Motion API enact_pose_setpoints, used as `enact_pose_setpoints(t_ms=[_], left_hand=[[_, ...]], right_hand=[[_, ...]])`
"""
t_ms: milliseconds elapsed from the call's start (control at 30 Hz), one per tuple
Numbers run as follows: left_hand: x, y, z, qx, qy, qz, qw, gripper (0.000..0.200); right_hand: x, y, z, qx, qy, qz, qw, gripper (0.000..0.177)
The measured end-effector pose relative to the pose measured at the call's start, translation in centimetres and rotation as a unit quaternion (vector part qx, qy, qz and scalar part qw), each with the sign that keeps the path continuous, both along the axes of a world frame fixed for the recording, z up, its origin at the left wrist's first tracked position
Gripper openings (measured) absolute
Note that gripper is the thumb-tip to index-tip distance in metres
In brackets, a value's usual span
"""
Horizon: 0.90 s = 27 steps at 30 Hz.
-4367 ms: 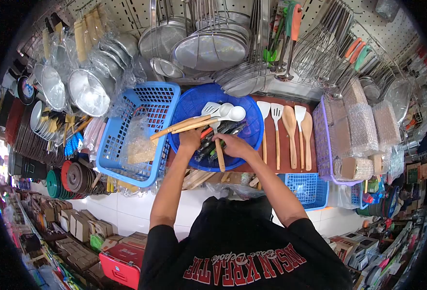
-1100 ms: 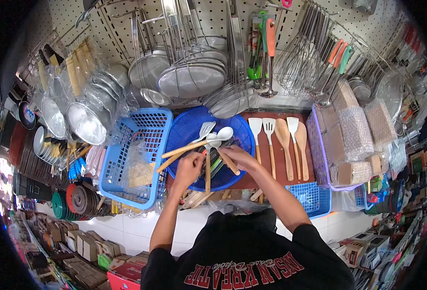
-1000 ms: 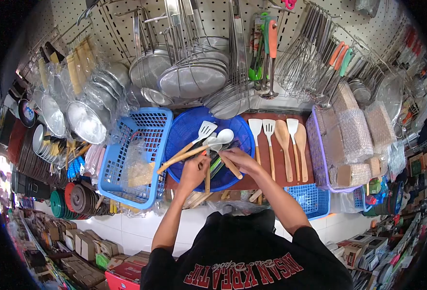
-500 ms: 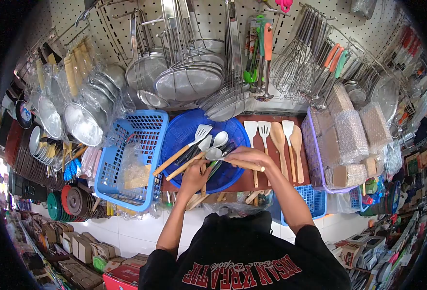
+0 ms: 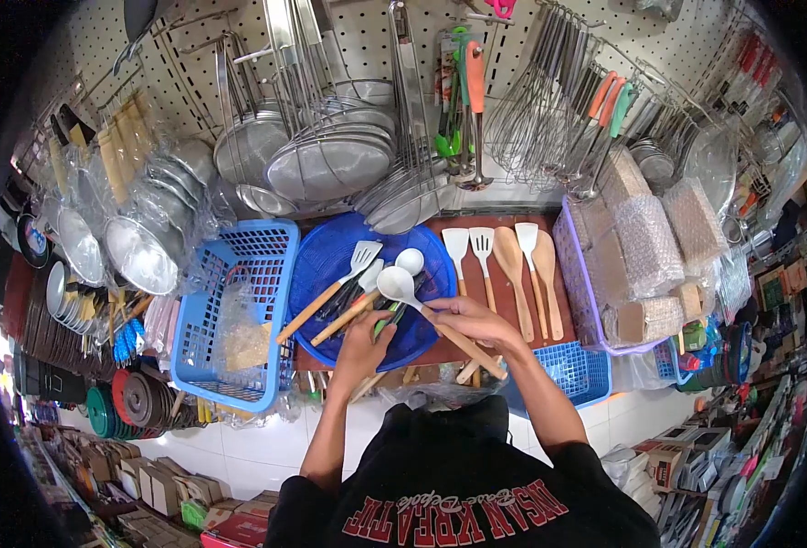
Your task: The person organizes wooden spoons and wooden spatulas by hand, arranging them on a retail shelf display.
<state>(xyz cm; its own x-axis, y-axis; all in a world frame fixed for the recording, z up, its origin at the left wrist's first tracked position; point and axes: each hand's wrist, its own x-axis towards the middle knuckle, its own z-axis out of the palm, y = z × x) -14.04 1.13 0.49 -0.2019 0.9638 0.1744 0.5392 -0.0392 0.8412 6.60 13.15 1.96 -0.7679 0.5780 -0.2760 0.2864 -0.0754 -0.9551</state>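
My right hand (image 5: 478, 324) grips a ladle (image 5: 396, 283) with a white bowl and a wooden handle. It holds the ladle slantwise over the front right of a round blue basket (image 5: 442, 274), bowl toward the far left. Over the basket's front rim, my left hand (image 5: 360, 352) has its fingers curved and apart, close to a green and black utensil (image 5: 385, 321). A white slotted turner (image 5: 362, 258) leans in the basket with its wooden handle over the rim. Another white ladle (image 5: 410, 261) lies behind the held one. Dark utensils are partly hidden underneath.
White turners (image 5: 456, 245) and wooden spatulas (image 5: 510, 260) lie in a row on the red-brown shelf. A light blue basket (image 5: 280, 301) stands left, a purple basket (image 5: 579, 274) with bubble-wrapped packs right. Strainers (image 5: 330, 164) and whisks (image 5: 531, 119) hang above.
My right hand has turned the ladle, and its bowl now shows larger and nearer the middle of the basket. The left hand has shifted slightly down. The whole view has slid a little left.
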Motion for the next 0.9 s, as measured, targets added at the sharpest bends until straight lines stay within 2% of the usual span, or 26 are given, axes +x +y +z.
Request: enact_pose_setpoints(t_ms=[100, 167, 233, 333, 367, 533, 833, 900], left_hand=[[2.1, -0.8, 1.5, -0.05, -0.163, -0.023, 0.985, 0.019], [3.6, -1.6, 0.8, -0.084, -0.212, -0.027, 0.973, 0.017], [5.3, -2.5, -0.3, -0.088, -0.25, -0.056, 0.962, 0.019], [7.5, -4.1, -0.1, -0.19, -0.382, -0.123, 0.896, 0.02], [8.2, -4.3, -0.8, -0.196, -0.353, -0.134, 0.905, 0.021], [9.6, -5.0, -0.7, -0.191, -0.389, -0.167, 0.886, 0.02], [10.7, -5.5, -0.5, -0.181, -0.377, -0.18, 0.89, 0.021], [11.0, -5.5, -0.8, -0.188, -0.373, -0.168, 0.893, 0.02]], right_hand=[[0.7, -1.3, 0.9, -0.023, 0.002, -0.036, 0.999, 0.046], [0.9, -2.7, 1.7, -0.018, 0.026, -0.075, 0.997, 0.047], [1.1, -4.3, 0.2, 0.013, 0.048, -0.13, 0.99, 0.046], [1.2, -6.2, -1.1, 0.035, 0.053, -0.202, 0.977, 0.047], [1.1, -6.9, -1.1, 0.047, 0.055, -0.221, 0.972, 0.047], [1.3, -8.7, -0.1, 0.151, 0.018, -0.28, 0.948, 0.051], [3.2, -9.8, -1.0, 0.093, 0.079, -0.271, 0.955, 0.05], [4.1, -9.8, -1.0, 0.089, 0.056, -0.248, 0.963, 0.047]])
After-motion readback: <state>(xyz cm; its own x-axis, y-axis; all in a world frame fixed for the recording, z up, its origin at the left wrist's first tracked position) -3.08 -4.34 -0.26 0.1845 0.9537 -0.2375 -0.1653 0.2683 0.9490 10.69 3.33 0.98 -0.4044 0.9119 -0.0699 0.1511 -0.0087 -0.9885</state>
